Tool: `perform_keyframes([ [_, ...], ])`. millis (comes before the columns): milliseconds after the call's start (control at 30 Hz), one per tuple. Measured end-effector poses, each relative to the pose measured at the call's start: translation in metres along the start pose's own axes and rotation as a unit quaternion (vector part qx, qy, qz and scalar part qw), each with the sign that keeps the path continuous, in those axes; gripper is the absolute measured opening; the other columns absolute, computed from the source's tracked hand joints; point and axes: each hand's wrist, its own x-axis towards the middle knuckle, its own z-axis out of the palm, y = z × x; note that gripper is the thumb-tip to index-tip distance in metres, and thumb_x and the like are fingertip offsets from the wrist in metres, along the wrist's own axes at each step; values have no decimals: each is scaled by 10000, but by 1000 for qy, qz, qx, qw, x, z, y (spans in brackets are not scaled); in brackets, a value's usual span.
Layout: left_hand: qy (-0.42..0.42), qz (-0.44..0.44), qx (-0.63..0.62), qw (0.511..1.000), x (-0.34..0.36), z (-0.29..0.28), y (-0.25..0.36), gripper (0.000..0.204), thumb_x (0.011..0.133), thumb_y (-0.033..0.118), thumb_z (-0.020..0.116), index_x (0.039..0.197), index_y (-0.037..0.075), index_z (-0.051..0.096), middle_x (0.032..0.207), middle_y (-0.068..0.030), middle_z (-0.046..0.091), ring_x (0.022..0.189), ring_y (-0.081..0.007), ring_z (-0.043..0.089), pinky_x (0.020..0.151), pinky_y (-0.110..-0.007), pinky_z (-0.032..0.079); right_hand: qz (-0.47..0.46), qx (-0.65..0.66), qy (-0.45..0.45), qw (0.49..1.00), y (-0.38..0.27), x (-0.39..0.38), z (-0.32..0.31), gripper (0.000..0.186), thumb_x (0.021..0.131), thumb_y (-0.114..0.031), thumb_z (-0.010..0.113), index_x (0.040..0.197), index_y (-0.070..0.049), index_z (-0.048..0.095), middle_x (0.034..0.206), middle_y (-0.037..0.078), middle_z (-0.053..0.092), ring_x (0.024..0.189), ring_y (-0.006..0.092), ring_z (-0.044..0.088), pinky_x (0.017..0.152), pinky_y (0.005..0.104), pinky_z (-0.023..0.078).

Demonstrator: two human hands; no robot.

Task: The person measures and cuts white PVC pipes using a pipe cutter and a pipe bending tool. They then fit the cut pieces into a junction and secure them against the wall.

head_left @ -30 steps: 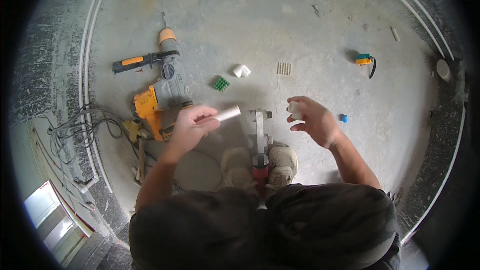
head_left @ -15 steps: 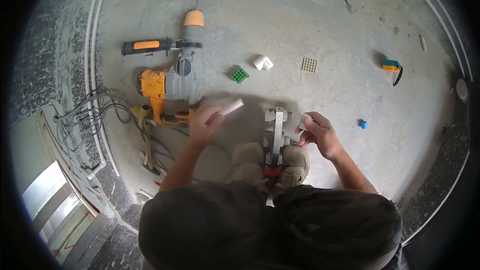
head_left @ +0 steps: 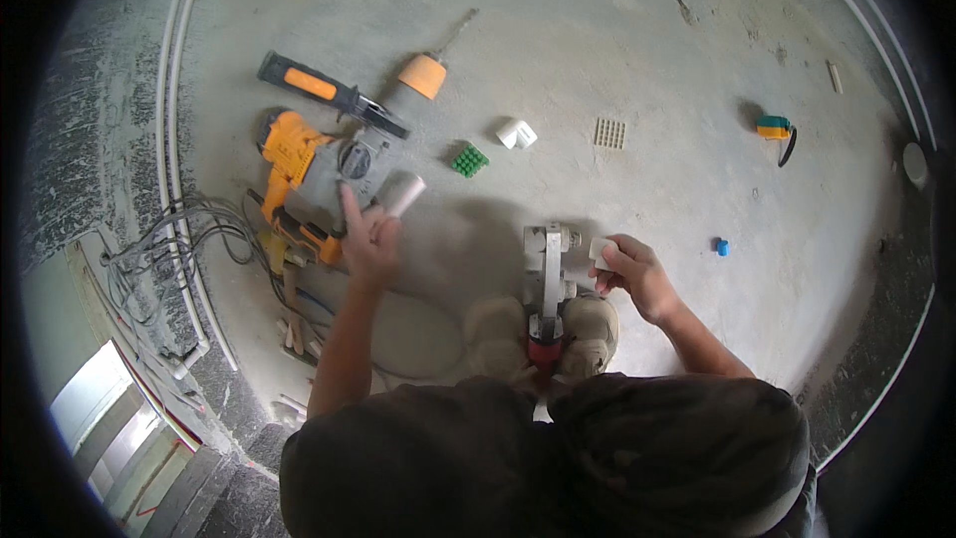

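My left hand holds a short white pipe and is slightly blurred. Its index finger is stretched out against the grey lower body of an orange and grey hammer drill, which lies on its side. My right hand pinches a small white fitting, partly hidden by the fingers. Between my shoes stands a red-handled pipe welding iron with a metal plate and round dies. Just ahead lie a white elbow fitting and a green knobbed block.
A beige grid piece, a tape measure and a blue plug lie on the concrete floor. Grey cables and a hammer are at the left. White pipes run along the wall edge.
My left hand has moved left to the drill, carrying the white pipe. The drill has turned clockwise, its bit end swinging right. My right hand has barely moved.
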Motion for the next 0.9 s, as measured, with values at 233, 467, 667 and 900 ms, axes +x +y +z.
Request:
perform_keyframes([
  [233, 7, -43, -89, 995, 52, -7, 4, 747, 967, 33, 679, 1604, -42, 299, 867, -16, 651, 761, -65, 557, 691, -211, 478, -26, 1, -4, 1000, -11, 1, 3, 413, 1091, -295, 585, 1328, 43, 583, 1058, 108, 677, 875, 175, 643, 822, 327, 540],
  [467, -248, -209, -253, 911, 43, -1, 123, 126, 929, 62, 778, 1033, 2, 737, 862, -17, 683, 721, -55, 579, 615, -216, 449, -50, -10, -59, 997, -22, 4, 2, 432, 1074, -280, 629, 1317, 74, 579, 1095, 100, 673, 943, 184, 663, 884, 339, 549],
  [667, -340, -276, -292, 850, 44, 20, 93, 112, 897, 45, 781, 983, 6, 721, 801, -25, 679, 645, -65, 569, 568, -226, 431, -9, -48, -85, 995, -34, -1, 7, 405, 1108, -318, 564, 1308, 34, 574, 1094, 100, 679, 894, 153, 657, 831, 321, 543],
  [900, -380, -348, -337, 788, 48, 26, 83, 163, 899, 48, 717, 1038, -37, 718, 842, -96, 712, 622, -85, 562, 551, -233, 435, -44, -44, -96, 993, -31, 6, 9, 448, 1117, -348, 553, 1330, 45, 577, 1008, 70, 662, 836, 128, 605, 790, 298, 518],
])
